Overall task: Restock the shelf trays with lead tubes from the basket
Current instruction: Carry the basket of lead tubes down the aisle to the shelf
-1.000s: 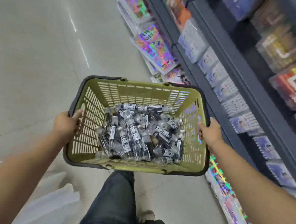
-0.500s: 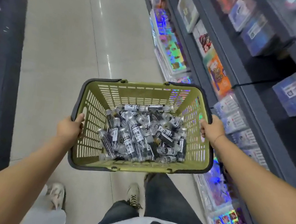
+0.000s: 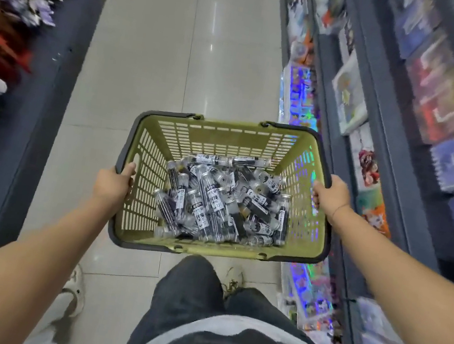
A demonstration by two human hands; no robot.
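An olive-green plastic basket with a dark rim is carried in front of me at waist height. Its floor holds a loose pile of several clear lead tubes with black contents and white labels. My left hand grips the basket's left rim, thumb over the edge. My right hand grips the right rim. No shelf tray for the tubes can be made out among the blurred shelves.
A pale tiled aisle floor runs ahead. Dark shelving with colourful packaged goods lines the right side close to the basket. A lower dark display with blurred items lines the left. My legs and shoes show below the basket.
I have walked forward along the aisle; the right shelves slid past and the left display came into view. Both hands keep the same grip on the basket.
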